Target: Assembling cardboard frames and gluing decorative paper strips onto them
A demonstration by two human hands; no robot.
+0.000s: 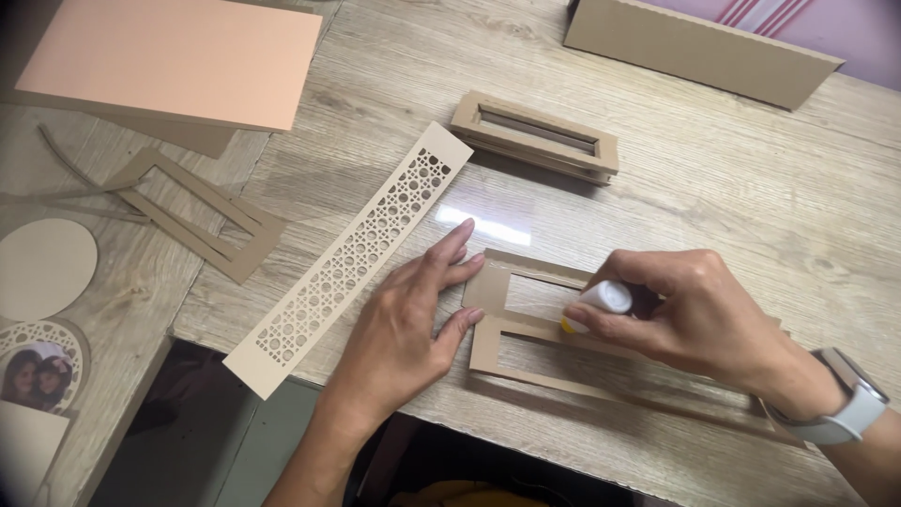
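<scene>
The cardboard frame (526,343) lay close to the near edge of the wooden table (751,207), with open surface beyond it. The left hand (408,319) lay flat, fingertips pinning the frame's left end. The right hand (690,314) was closed around a glue stick (601,302), tip touching the frame's middle bar.

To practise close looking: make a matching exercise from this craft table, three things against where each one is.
Things:
1. glue stick
2. lattice-cut strip
3. stack of frames

Places:
A. lying aslant, left of the left hand
B. far side of the table, past the hands
C. in the right hand, tip on the cardboard frame

Pairs: 1-C, 2-A, 3-B
</scene>
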